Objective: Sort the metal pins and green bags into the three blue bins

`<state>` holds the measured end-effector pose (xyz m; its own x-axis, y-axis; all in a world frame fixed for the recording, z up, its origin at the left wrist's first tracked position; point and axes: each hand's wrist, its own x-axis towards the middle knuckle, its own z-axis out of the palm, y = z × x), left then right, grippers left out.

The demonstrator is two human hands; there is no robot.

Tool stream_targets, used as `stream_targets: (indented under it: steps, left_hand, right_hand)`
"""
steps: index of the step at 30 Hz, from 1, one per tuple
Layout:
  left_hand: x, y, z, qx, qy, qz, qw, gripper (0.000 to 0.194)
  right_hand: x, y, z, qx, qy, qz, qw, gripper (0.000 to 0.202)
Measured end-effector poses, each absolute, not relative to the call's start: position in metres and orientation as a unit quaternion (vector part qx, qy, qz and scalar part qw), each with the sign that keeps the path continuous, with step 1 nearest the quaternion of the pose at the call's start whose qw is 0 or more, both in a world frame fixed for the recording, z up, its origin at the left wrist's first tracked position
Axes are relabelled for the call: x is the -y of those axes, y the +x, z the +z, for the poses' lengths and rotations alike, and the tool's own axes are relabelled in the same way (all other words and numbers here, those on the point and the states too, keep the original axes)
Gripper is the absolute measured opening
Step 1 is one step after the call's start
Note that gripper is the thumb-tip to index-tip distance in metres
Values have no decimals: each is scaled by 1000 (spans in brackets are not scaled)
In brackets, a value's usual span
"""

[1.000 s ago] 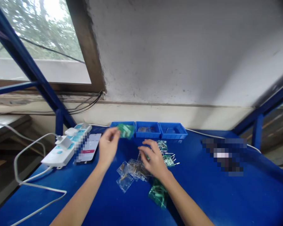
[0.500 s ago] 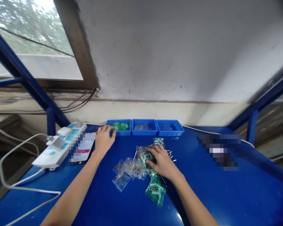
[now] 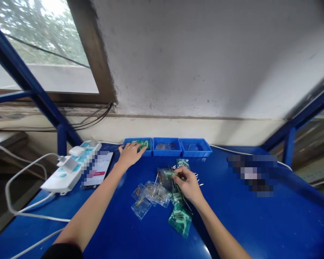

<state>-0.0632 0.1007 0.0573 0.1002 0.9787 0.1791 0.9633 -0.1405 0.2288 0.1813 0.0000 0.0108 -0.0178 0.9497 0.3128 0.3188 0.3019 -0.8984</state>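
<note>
Glossy green packet [image 3: 180, 220], squarish clear packets [image 3: 140, 208]

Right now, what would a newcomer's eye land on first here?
Probably the heap of clear bags and green bags mid-table, the right hand at its right side. Next, three blue trays in a row at the table's far edge, the left hand at the leftmost one. Then the white power strip at left.
</note>
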Motion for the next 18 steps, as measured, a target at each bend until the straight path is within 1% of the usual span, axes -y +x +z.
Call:
stream_targets:
  steps: [2, 4, 5, 6, 7, 8, 9, 10, 11, 12, 13, 14, 16, 18]
  left_hand:
    - [-90, -58, 59, -661, 732, 166, 20, 44]
    - [-68, -49, 60, -655, 719, 229, 46, 43]
    - [-53, -43, 61, -642, 712, 266, 95, 42]
    - [-39, -36, 61, -607, 715, 293, 186, 44]
    - [-24, -29, 61, -565, 702, 309, 304, 47]
    - [-11, -22, 61, -525, 680, 307, 408, 47]
    - [0, -16, 61, -485, 660, 307, 484, 44]
    - [9, -11, 61, -455, 642, 319, 529, 38]
    - [14, -8, 62, -440, 630, 344, 540, 33]
    - [17, -7, 63, -438, 625, 384, 519, 28]
    - [16, -10, 65, -448, 626, 436, 467, 24]
    - [13, -14, 69, -460, 629, 493, 387, 21]
    - [-1, -30, 80, -470, 636, 588, 171, 17]
    - [-21, -48, 93, -453, 639, 619, -48, 19]
  right_hand:
    - [3, 180, 15, 656, -467, 262, 532, 8]
    - [8, 178, 19, 685, -439, 178, 553, 12]
    - [11, 177, 22, 700, -428, 136, 556, 13]
    - [14, 175, 24, 715, -416, 98, 554, 15]
    - [17, 172, 26, 730, -401, 67, 549, 17]
    - [20, 170, 28, 744, -384, 44, 545, 19]
    - [23, 167, 29, 756, -371, 28, 538, 22]
    - [25, 164, 30, 767, -364, 17, 528, 24]
    - [26, 162, 30, 775, -365, 13, 515, 25]
    - [26, 160, 29, 778, -378, 14, 502, 26]
    - [26, 158, 28, 776, -397, 19, 489, 25]
    - [25, 158, 27, 771, -420, 27, 478, 24]
    - [23, 159, 24, 755, -461, 45, 464, 20]
    - [20, 161, 21, 738, -488, 54, 463, 18]
